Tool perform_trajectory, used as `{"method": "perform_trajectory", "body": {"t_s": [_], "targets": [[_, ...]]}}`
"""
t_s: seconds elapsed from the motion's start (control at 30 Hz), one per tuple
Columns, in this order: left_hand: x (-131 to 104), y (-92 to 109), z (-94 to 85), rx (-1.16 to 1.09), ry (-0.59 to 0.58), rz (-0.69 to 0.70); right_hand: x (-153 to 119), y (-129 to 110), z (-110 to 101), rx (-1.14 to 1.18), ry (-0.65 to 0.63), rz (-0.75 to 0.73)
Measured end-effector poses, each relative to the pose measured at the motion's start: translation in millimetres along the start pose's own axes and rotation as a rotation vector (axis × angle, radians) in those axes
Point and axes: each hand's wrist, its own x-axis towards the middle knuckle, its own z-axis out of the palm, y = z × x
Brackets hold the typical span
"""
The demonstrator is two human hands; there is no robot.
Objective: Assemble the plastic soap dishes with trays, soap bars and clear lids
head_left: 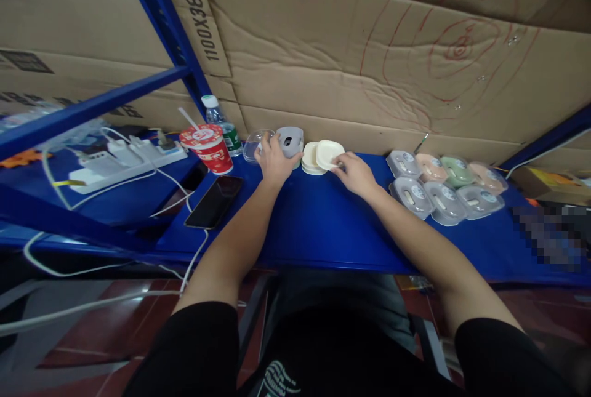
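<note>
My left hand (276, 164) is over the back of the blue table, fingers spread and curved. It lies at the near edge of a grey rounded-square piece (292, 136) with a dark slot in it; a clear plastic cover (253, 146) is beside it to the left. Whether the fingertips touch either one is hard to tell. Between thumb and fingers, my right hand (355, 174) pinches the right edge of a cream square dish (329, 152). This dish is tilted and overlaps a small stack of similar cream pieces (312, 166) to its left.
Several lidded containers (446, 200) in grey, peach and green sit in two rows at the right. At the left are a red paper cup (212, 154) with a straw, a water bottle (231, 135), a phone (215, 202) and a power strip (129, 166) with cables. Cardboard (314, 64) stands behind.
</note>
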Motion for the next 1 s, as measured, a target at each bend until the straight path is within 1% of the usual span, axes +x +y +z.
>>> {"method": "perform_trajectory", "body": {"t_s": [0.13,0.23,0.33,0.47,0.6,0.73,0.9,1.0], "targets": [[-1.0,-0.1,-0.5,-0.006,-0.002,0.012,35.0,-22.4,16.9,-0.100,-0.024,0.041],[-1.6,-0.7,0.5,0.002,-0.002,0.021,45.8,-31.8,32.4,-0.148,-0.073,0.035],[-2.0,-1.1,2.1,0.012,0.008,0.026,44.2,-35.5,46.0,-0.159,-0.084,0.009],[-2.5,0.0,2.5,-0.006,0.003,0.024,34.1,-35.5,54.7,-0.188,-0.036,-0.015],[-2.7,1.2,1.8,-0.030,-0.009,0.025,27.0,-31.0,55.0,-0.210,-0.025,-0.017],[-2.4,0.5,2.6,-0.022,-0.008,0.031,26.4,-26.7,54.6,-0.194,-0.007,-0.031],[-1.9,0.9,3.1,-0.020,-0.001,0.013,28.3,-30.0,54.8,-0.232,-0.037,-0.070],[-2.2,1.9,2.6,-0.029,0.000,0.010,28.2,-33.0,54.6,-0.260,-0.031,-0.078]]}}
